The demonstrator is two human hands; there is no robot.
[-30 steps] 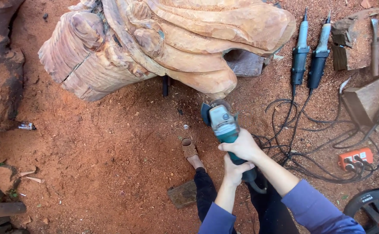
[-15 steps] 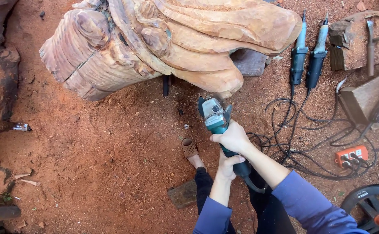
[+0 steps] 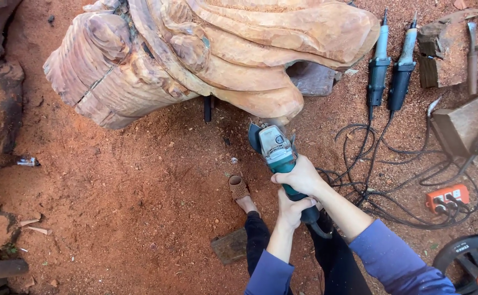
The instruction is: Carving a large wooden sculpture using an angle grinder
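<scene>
While the right hand point(image 3: 303, 176) clasps the teal body of an angle grinder point(image 3: 279, 155), the left hand point(image 3: 292, 210) grips its dark rear handle just behind. Its disc end sits at the underside of a large carved wooden sculpture point(image 3: 217, 54), above red sawdust-strewn ground point(image 3: 140, 191). Two die grinders point(image 3: 390, 68), tangled cables point(image 3: 392, 169) and an orange power strip point(image 3: 447, 197) lie to the right

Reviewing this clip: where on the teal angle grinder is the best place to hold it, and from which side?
Probably the slim teal body of the angle grinder, behind its grey head, taken from the cord end. The disc and guard face the carved wood sculpture, so hands belong at the rear. The right hand wraps the body near the head; the left hand closes on the tail.
</scene>
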